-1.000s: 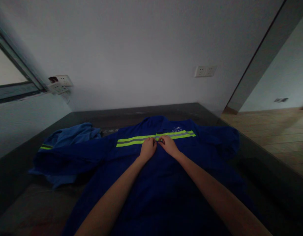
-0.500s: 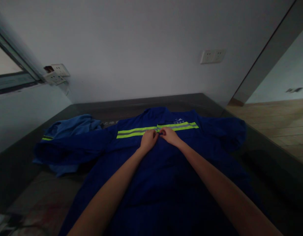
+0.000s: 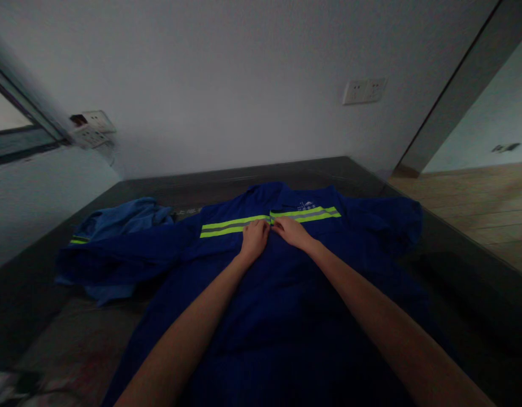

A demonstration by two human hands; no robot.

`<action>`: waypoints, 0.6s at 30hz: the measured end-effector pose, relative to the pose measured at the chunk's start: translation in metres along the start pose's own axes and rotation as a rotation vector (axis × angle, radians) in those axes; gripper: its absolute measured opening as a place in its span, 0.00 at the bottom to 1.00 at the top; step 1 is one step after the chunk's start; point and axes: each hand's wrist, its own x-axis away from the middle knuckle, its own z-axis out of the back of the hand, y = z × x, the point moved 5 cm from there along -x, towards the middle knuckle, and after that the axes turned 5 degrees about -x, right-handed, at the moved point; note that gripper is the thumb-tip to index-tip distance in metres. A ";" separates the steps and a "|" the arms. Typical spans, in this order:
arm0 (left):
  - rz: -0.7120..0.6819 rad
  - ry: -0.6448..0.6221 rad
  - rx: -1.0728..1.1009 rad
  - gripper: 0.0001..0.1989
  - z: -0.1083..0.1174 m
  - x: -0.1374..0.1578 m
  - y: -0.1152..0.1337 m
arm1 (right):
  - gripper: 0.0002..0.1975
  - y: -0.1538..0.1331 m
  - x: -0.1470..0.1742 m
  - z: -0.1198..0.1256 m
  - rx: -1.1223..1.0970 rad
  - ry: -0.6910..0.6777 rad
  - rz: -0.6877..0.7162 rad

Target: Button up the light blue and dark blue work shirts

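Observation:
A dark blue work jacket point(image 3: 286, 294) lies spread face up, collar away from me and sleeves out to both sides. A yellow-green reflective band point(image 3: 227, 227) crosses its chest, and a white print sits above the band on the right. At the front opening, my left hand point(image 3: 256, 237) pinches the jacket's edge just below the band. Close against it, my right hand point(image 3: 290, 230) is also closed on the front edge, fingertips nearly meeting the left ones. Whatever small fastening may be between the fingers is hidden.
A lighter blue garment point(image 3: 121, 220) is bunched under the left sleeve. The dark table point(image 3: 193, 183) meets a pale wall with sockets point(image 3: 365, 91). A dark object point(image 3: 456, 288) lies at the right, and cables point(image 3: 53, 393) show at the lower left.
Both hands stay at the jacket's front opening. The right fingers have shifted slightly left and in, closer to the left fingertips. The view has moved slightly.

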 end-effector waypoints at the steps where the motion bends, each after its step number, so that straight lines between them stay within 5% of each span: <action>1: 0.000 0.011 0.009 0.09 0.000 0.000 0.000 | 0.06 0.001 0.000 0.000 -0.012 0.007 0.007; 10: 0.042 0.125 0.052 0.08 0.019 0.003 0.005 | 0.06 -0.008 -0.005 0.011 -0.136 0.086 0.101; 18: 0.092 0.029 0.203 0.06 0.036 -0.005 0.011 | 0.05 -0.015 -0.008 0.032 -0.299 0.021 0.133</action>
